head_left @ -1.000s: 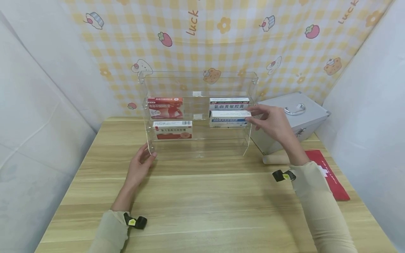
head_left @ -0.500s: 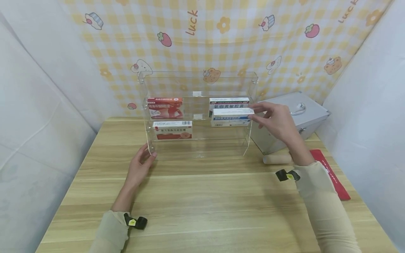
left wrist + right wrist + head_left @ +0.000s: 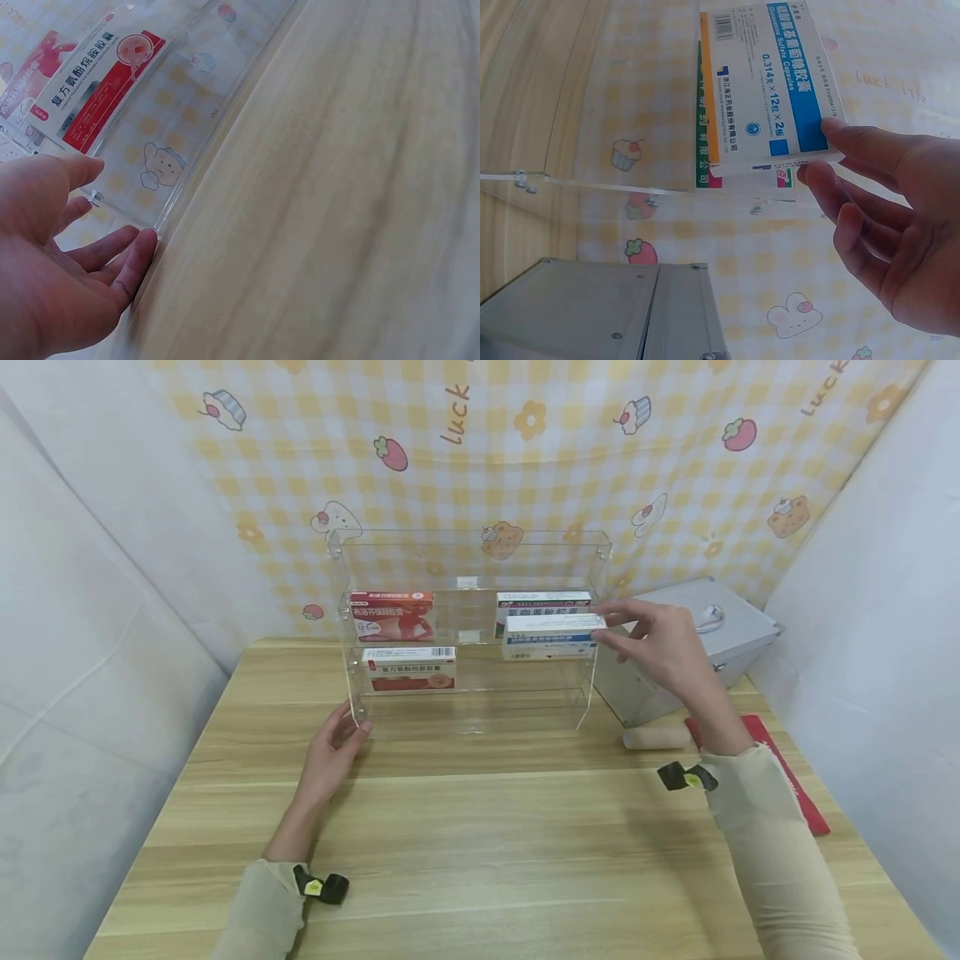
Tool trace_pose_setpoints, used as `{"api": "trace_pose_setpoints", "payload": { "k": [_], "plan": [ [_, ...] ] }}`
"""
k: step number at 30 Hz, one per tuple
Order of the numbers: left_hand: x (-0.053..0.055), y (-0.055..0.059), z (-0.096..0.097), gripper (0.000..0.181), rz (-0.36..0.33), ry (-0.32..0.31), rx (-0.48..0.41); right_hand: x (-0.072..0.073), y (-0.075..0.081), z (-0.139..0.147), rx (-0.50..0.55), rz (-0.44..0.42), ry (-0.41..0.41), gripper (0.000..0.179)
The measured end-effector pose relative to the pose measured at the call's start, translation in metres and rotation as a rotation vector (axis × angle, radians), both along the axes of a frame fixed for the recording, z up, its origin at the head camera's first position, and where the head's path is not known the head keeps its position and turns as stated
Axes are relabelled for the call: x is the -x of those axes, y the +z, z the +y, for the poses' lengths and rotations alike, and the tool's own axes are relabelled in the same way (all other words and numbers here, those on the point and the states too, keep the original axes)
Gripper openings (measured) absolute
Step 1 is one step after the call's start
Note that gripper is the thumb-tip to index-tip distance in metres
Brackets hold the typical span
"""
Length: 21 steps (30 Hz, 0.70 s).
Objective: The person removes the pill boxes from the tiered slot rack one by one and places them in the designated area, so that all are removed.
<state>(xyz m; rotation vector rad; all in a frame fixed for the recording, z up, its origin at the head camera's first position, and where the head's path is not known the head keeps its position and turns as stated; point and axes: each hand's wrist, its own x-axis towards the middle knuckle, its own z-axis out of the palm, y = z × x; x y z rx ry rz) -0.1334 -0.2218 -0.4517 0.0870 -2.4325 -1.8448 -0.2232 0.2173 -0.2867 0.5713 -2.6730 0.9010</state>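
Note:
My right hand (image 3: 660, 643) pinches the right end of a white and blue medicine box (image 3: 551, 646) between thumb and fingers. In the right wrist view, the box (image 3: 769, 90) shows its blue-striped printed front. It overlaps another medicine box (image 3: 543, 599) behind it. The clear acrylic display rack (image 3: 517, 714) stands at the back of the table. My left hand (image 3: 330, 752) holds its lower left side, thumb on the inner side and fingers outside. On the rack's left, a red medicine box (image 3: 393, 620) sits above a white and red one (image 3: 411, 672).
A silver metal case (image 3: 693, 635) with a handle stands right of the rack. Before it lie a beige roll (image 3: 656, 739) and a red pouch (image 3: 798, 785), partly behind my right forearm. A yellow checked cloth (image 3: 480, 460) hangs behind the wooden table (image 3: 480, 835).
My right hand has shifted the white and blue medicine box slightly right and up, covering more of the box behind. My left hand stays on the rack's side.

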Motion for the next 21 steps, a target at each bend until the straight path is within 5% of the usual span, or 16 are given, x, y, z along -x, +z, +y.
{"api": "trace_pose_setpoints", "payload": {
  "k": [6, 21],
  "plan": [
    [-0.0058, 0.0127, 0.0046, 0.057, -0.015, -0.006, 0.01, -0.0025, 0.0022, 0.0007, -0.002, -0.001, 0.003, 0.035],
    [-0.0067, 0.0131, 0.0047, 0.056, -0.01, -0.014, 0.007, -0.0078, 0.002, 0.0034, 0.001, 0.016, 0.013, 0.032]
  ]
}}
